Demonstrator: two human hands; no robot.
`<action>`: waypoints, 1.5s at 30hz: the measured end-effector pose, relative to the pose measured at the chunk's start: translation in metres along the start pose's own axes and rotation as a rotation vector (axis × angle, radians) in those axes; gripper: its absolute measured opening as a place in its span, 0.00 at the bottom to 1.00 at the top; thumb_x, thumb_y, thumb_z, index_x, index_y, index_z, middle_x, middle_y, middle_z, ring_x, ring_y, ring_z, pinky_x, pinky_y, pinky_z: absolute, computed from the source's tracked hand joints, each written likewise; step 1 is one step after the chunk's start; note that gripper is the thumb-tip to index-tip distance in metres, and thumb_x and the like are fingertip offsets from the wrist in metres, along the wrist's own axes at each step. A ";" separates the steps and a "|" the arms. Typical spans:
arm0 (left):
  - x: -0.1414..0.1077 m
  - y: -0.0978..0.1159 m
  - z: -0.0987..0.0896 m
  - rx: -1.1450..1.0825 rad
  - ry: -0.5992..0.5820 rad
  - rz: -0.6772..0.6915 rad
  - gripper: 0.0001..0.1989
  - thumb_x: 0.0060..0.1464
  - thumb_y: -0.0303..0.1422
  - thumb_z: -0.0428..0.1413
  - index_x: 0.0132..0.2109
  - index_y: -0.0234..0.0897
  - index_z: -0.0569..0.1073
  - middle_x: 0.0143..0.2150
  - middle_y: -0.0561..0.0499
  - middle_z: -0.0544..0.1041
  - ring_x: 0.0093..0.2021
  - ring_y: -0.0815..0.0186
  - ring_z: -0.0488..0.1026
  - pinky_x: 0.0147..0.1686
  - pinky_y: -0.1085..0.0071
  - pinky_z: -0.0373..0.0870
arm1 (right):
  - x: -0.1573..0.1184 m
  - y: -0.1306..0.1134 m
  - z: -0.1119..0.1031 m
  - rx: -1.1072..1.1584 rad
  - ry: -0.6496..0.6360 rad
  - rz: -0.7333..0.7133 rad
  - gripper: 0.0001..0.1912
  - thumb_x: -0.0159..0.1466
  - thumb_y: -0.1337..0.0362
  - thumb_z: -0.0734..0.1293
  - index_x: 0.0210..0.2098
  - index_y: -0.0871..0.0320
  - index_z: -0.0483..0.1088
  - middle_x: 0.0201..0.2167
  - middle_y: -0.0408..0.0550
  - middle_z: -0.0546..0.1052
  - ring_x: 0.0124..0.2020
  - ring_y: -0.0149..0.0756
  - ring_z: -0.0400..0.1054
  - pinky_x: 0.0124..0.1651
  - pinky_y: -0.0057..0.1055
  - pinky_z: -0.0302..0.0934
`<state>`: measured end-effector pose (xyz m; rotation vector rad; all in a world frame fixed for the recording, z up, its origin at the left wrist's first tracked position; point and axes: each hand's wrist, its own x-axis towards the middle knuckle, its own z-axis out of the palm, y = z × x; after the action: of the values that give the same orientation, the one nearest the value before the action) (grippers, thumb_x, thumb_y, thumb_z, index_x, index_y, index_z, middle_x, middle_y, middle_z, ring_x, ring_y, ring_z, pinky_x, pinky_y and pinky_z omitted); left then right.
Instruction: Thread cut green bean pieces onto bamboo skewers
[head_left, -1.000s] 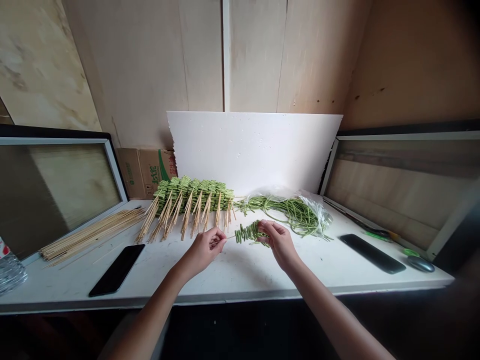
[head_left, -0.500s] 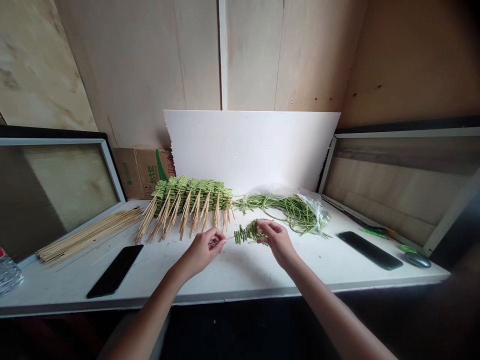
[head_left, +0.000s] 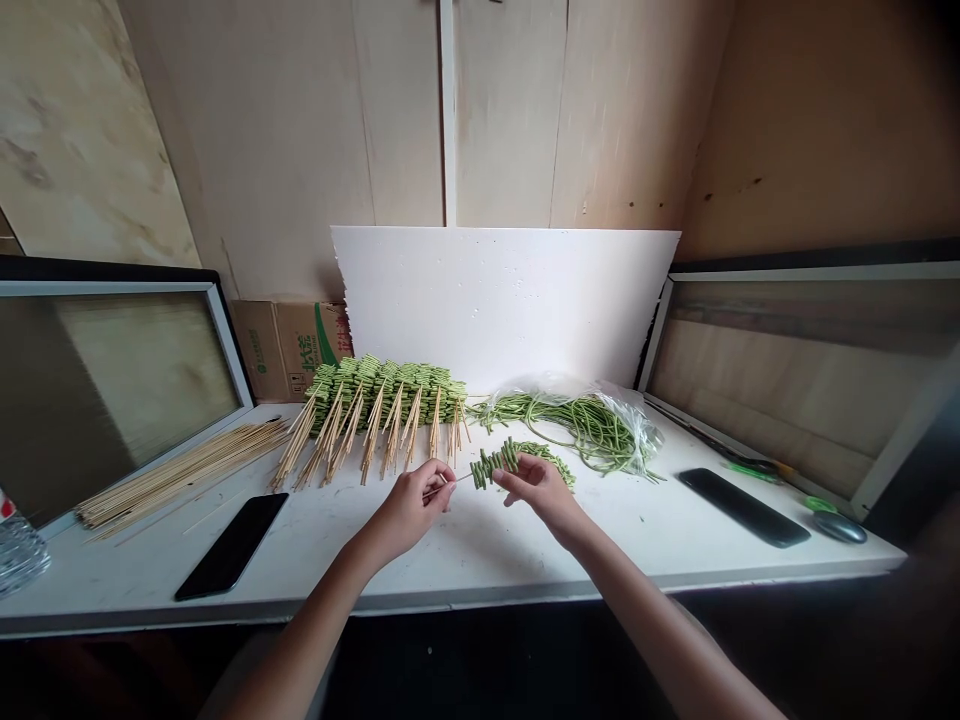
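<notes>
My left hand point(head_left: 425, 497) pinches the bare end of a thin wooden skewer point(head_left: 463, 478) above the front middle of the table. Short green bean pieces point(head_left: 491, 465) are threaded side by side on its other part. At the right end of that row, my right hand point(head_left: 536, 487) has its fingers closed round the bean pieces. Behind my right hand lies a pile of cut bean pieces point(head_left: 551, 462). Filled bean skewers point(head_left: 390, 385) are stacked at the back left, their bare sticks pointing forward. Long uncut beans point(head_left: 592, 425) lie in a clear plastic bag behind the pile.
Loose skewers point(head_left: 180, 470) and a black phone point(head_left: 232, 545) lie at left, with a water bottle point(head_left: 21, 550) at the edge. At right are a dark flat device point(head_left: 742, 507), scissors point(head_left: 757, 464) and a mouse point(head_left: 840, 527). A white board point(head_left: 510, 300) stands behind.
My right hand has shifted slightly left and down along the threaded bean pieces, uncovering more of the cut pile behind it. My left hand still grips the skewer. The view has shifted slightly.
</notes>
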<state>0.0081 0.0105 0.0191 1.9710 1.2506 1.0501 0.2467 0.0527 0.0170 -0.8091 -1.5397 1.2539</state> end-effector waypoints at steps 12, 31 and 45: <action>0.001 -0.004 0.000 0.004 -0.010 -0.023 0.14 0.66 0.46 0.50 0.44 0.40 0.69 0.30 0.53 0.73 0.31 0.64 0.71 0.32 0.70 0.67 | 0.004 0.013 0.001 0.008 0.030 0.011 0.22 0.54 0.48 0.78 0.39 0.58 0.77 0.33 0.47 0.77 0.35 0.38 0.70 0.32 0.32 0.68; 0.001 -0.008 0.000 0.034 0.002 -0.022 0.15 0.66 0.46 0.50 0.44 0.40 0.70 0.28 0.54 0.73 0.29 0.65 0.71 0.29 0.72 0.65 | 0.003 0.012 0.004 0.037 0.103 0.040 0.30 0.54 0.51 0.79 0.52 0.56 0.75 0.35 0.49 0.78 0.38 0.42 0.72 0.29 0.32 0.69; 0.013 -0.040 -0.013 0.129 0.254 -0.013 0.15 0.65 0.45 0.50 0.41 0.38 0.70 0.36 0.50 0.75 0.33 0.64 0.72 0.32 0.70 0.67 | 0.009 0.021 -0.007 -0.019 0.129 0.101 0.22 0.62 0.44 0.71 0.42 0.56 0.79 0.36 0.53 0.81 0.39 0.43 0.74 0.30 0.31 0.67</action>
<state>-0.0182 0.0392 -0.0017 1.9662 1.4970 1.2729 0.2484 0.0684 -0.0011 -0.9716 -1.4240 1.2370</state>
